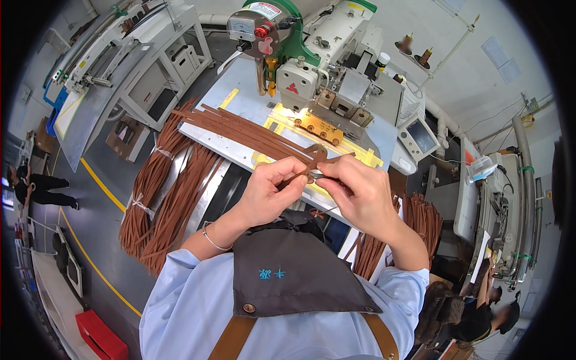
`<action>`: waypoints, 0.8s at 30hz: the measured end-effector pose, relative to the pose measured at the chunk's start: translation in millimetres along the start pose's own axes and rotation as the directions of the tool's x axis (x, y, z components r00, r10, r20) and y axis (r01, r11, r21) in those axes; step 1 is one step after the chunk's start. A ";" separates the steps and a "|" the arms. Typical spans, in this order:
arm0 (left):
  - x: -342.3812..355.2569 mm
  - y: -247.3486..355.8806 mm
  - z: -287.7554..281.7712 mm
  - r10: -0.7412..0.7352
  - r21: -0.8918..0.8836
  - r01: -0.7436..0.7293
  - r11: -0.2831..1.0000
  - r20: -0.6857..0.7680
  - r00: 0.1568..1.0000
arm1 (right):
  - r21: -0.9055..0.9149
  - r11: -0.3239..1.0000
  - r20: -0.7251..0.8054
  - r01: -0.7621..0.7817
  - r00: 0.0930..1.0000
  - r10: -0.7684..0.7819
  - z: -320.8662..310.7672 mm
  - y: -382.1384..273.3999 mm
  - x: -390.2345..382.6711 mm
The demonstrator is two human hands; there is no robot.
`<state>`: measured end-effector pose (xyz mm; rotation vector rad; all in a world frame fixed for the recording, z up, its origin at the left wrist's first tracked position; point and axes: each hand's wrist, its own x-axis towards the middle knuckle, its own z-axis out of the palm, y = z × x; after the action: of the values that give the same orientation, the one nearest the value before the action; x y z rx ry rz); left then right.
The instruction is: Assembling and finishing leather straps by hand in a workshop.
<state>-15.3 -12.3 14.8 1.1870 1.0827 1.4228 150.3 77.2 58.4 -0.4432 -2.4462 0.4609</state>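
Note:
Both my hands meet over the front edge of the sewing machine's table. My left hand [275, 187] is closed, pinching a brown strap [315, 155] whose end curls up in a loop. My right hand [362, 191] is closed on the same strap from the other side. Between the fingertips shows a small shiny metal piece [315, 173]; its kind is too small to tell. Just beyond the left hand, several long brown straps [252, 135] lie across the table. The gold-coloured clamp plate [318, 127] of the lit sewing machine [298, 83] stands past the fingers.
Tied bundles of brown straps [157, 198] hang off the table's left side, and more straps [422, 217] hang at the right. A control screen [422, 137] stands right of the machine. Another machine table [114, 90] is at far left. Other people [45, 187] are at both sides.

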 end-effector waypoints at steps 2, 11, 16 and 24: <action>0.1 0.5 -0.5 -0.005 -0.020 0.005 1.000 0.006 1.000 | 0.211 0.974 0.003 -0.089 0.996 0.090 3.8 4.3 -1.2; 1.0 2.5 -4.0 -0.085 -0.107 0.097 0.990 0.110 0.990 | -0.132 0.954 0.019 0.269 0.963 -0.269 -6.9 0.3 11.2; -2.0 4.9 -10.0 -0.042 -0.191 0.058 0.980 0.085 0.996 | 0.039 0.970 0.064 0.241 0.968 -0.243 -13.7 5.7 9.7; -4.8 8.1 -11.8 -0.021 -0.128 0.042 0.991 0.161 0.987 | 0.207 0.975 0.066 -0.085 0.995 0.072 -13.2 -1.6 6.9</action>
<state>-27.7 -18.8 20.4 1.1629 0.8808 1.3297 152.9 81.5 72.5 -0.4433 -2.4085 0.7663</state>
